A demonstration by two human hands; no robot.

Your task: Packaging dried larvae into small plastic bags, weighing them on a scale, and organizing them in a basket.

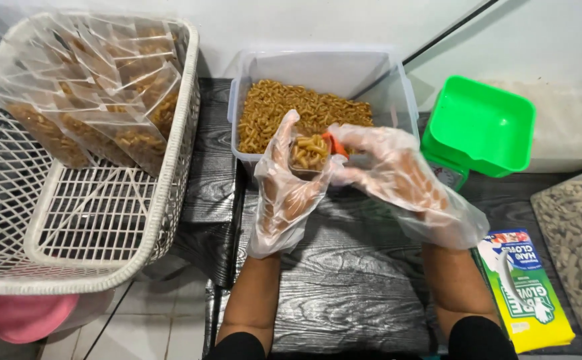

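Left hand [285, 190] cradles snack bag [309, 155]; right hand [397, 175] grips orange scoop [335, 143] at bag mouth

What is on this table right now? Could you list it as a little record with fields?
Left hand: gloved, holds a small clear bag of curly brown snacks.
Right hand: gloved, holds an orange scoop at the bag's mouth.
Tub: clear plastic, behind the hands, partly filled with the same snacks.
Basket: white, at left, with filled bags piled at its far end.
Tray: green, at right.
Glove packet: yellow and green, near the right forearm.
Table: dark wood-grain surface.
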